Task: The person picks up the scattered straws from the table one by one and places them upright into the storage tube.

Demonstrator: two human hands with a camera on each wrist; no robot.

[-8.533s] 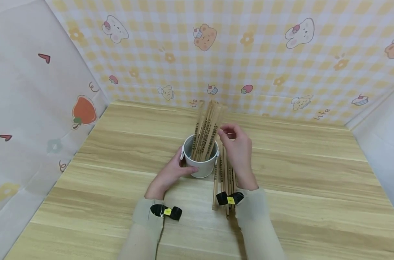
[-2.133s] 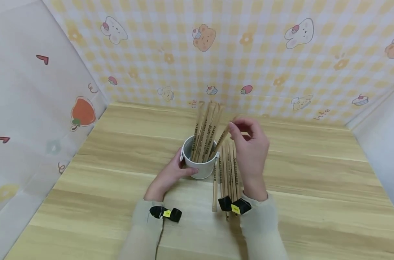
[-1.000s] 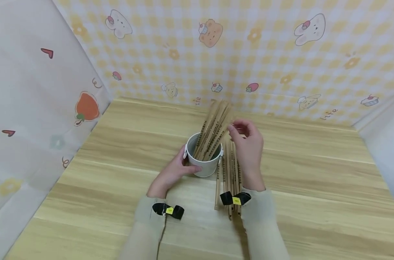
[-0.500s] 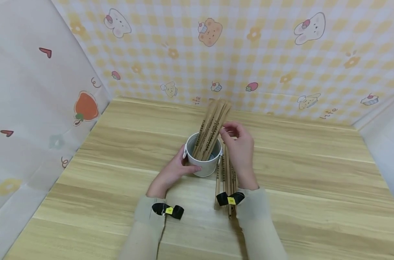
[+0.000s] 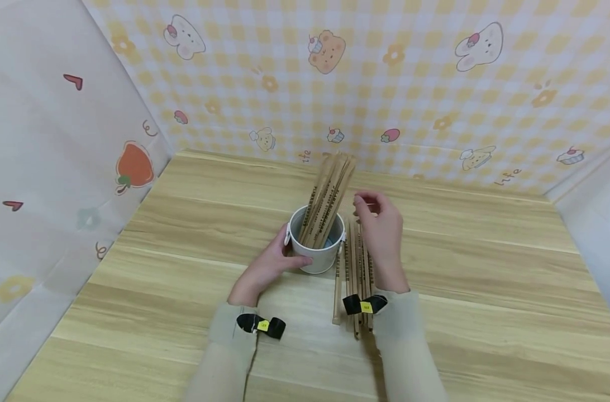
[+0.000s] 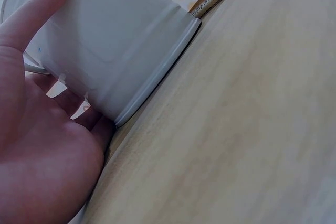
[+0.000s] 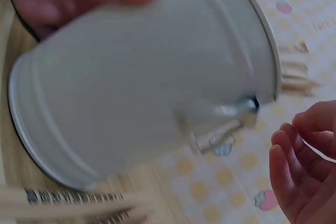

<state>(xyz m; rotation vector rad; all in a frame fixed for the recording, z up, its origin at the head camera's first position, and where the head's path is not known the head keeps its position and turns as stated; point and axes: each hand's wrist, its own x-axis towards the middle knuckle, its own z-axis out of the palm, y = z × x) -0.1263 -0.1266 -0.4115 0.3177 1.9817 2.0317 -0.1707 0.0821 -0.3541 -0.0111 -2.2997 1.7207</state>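
My left hand (image 5: 271,263) grips a small white metal bucket (image 5: 316,260), thumb across its front and the other fingers around its left side. In the left wrist view the bucket (image 6: 121,40) stands on the wood surface against the palm of the hand (image 6: 47,156). Several paper-wrapped straws (image 5: 330,204) with dark print stand in it, leaning right. Just right of them hovers my right hand (image 5: 384,231), its fingers loosely bent with nothing between them. The right wrist view shows this hand (image 7: 310,169) apart from the bucket (image 7: 142,82).
More wrapped straws (image 5: 337,296) lie on the wood-grain table (image 5: 476,312), right of the bucket and partly under the right wrist. A yellow checked cloth (image 5: 415,84) rises behind the table; a white printed sheet (image 5: 48,139) hangs at the left.
Earlier my right hand pinched a straw tilted toward the bucket's right rim. That straw now leans with the others; the hand has let go and drawn back to the right. My left hand stays put.
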